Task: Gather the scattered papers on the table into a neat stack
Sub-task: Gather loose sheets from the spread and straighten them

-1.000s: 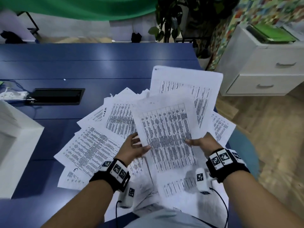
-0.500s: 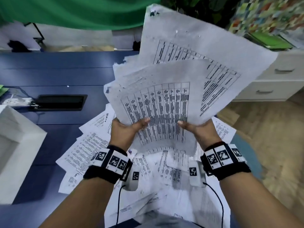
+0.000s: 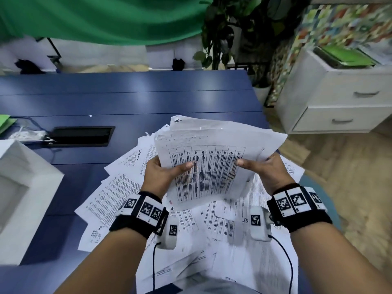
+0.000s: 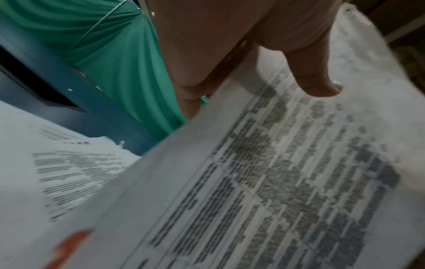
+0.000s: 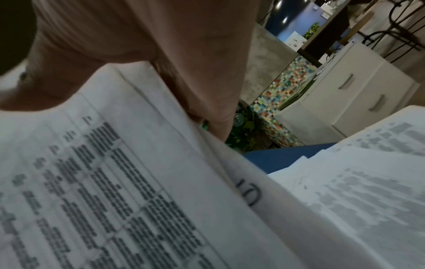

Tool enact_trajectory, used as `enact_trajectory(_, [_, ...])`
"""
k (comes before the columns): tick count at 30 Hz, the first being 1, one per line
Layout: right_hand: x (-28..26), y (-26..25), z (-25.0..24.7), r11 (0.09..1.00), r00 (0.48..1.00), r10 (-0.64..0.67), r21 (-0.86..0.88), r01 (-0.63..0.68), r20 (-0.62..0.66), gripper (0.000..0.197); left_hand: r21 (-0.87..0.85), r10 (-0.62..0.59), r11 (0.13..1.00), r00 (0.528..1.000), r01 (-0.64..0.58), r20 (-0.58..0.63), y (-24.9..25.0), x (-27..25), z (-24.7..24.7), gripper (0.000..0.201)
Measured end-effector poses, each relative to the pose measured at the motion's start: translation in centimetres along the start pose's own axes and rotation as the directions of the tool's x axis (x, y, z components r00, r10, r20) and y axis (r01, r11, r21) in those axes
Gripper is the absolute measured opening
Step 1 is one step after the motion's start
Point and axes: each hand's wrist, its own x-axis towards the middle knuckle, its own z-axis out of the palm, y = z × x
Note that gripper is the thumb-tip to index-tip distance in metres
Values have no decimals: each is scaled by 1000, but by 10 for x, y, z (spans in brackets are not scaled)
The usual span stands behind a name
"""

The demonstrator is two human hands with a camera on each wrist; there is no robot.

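Note:
A bundle of printed sheets (image 3: 210,166) is held in the air above the blue table (image 3: 127,102). My left hand (image 3: 167,172) grips its left edge, thumb on the top page. My right hand (image 3: 261,168) grips the right edge the same way. The left wrist view shows the thumb pressed on the held sheets (image 4: 287,182). In the right wrist view the held sheets (image 5: 115,182) fill the frame under my palm. Several loose papers (image 3: 110,198) still lie spread on the table below and around my arms, some overlapping toward the near edge.
A white box (image 3: 23,198) stands at the left on the table. A black cable hatch (image 3: 82,134) and a white power strip (image 3: 27,134) lie further back. A white drawer cabinet (image 3: 339,102) stands right of the table, a potted plant (image 3: 222,39) behind.
Both hands lifted the bundle from the table a second ago, raised it high and upright, and have now lowered and tilted it back toward the table.

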Motion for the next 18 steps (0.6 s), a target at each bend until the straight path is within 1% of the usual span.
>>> enact_trajectory(2, [-2,8,-9,999,998,53,-1,-53,-18,68,-22,5,1000,1000,-4,22,-4,-1,-5,38])
enact_trajectory(3, [-4,11,-12,998,997,69,1,-69,-26,74,-29,7,1000,1000,-6,31,-6,-1,-8,44])
enact_trajectory(5, [-4,14,-13,998,997,68,-7,-68,-25,76,-16,11,1000,998,-10,65,-5,-1,-6,57])
enact_trajectory(8, [-3,2,1,999,999,-20,27,19,48,67,39,51,998,991,-56,121,5,-5,9,69])
enact_trajectory(11, [0,-16,9,995,992,-101,36,98,73,48,21,110,993,987,-113,114,18,-5,18,76])
enact_trajectory(14, [2,-21,0,990,991,-128,60,125,47,39,-35,142,990,987,-140,74,23,-1,11,72])
enact_trajectory(16, [0,-17,-6,994,994,-104,36,104,23,40,-84,145,987,987,-139,66,19,0,6,66])
enact_trajectory(18, [-3,-10,-7,997,997,-74,23,74,23,36,-80,131,989,988,-125,77,12,1,6,58])
